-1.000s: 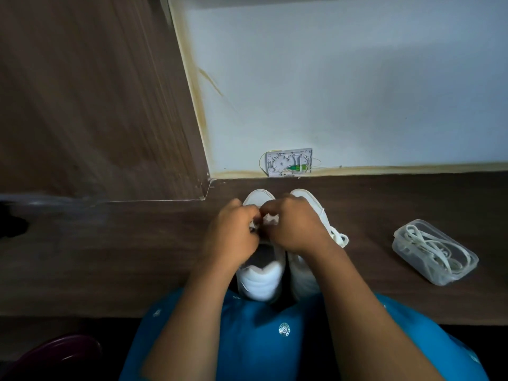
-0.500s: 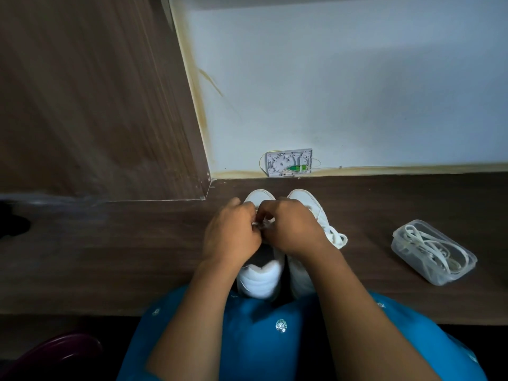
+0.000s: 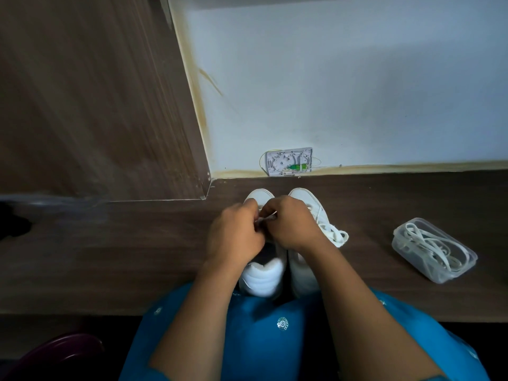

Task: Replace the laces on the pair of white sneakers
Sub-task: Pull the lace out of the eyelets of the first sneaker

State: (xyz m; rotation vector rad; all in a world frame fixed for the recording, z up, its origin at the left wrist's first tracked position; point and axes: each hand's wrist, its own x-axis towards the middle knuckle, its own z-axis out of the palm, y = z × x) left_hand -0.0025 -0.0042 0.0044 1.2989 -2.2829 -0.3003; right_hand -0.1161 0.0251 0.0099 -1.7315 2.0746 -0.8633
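Observation:
Two white sneakers stand side by side on the dark wooden desk, toes toward the wall. The left sneaker (image 3: 262, 279) shows its heel and toe cap; my hands cover its middle. The right sneaker (image 3: 302, 273) is laced, and its white lace (image 3: 336, 235) hangs out to the right. My left hand (image 3: 233, 235) and my right hand (image 3: 292, 224) meet over the front of the left sneaker, fingers curled, pinching a thin white lace end (image 3: 265, 219) between them.
A clear plastic box (image 3: 434, 250) with loose white laces lies on the desk at the right. A small white wall box (image 3: 288, 161) sits where wall meets desk. A wooden panel (image 3: 96, 105) rises at the left. A dark maroon seat (image 3: 55, 353) shows at bottom left.
Both hands have stayed over the left sneaker's front, shifting slightly toward the toe while working the lace end. The sneakers and box have not moved.

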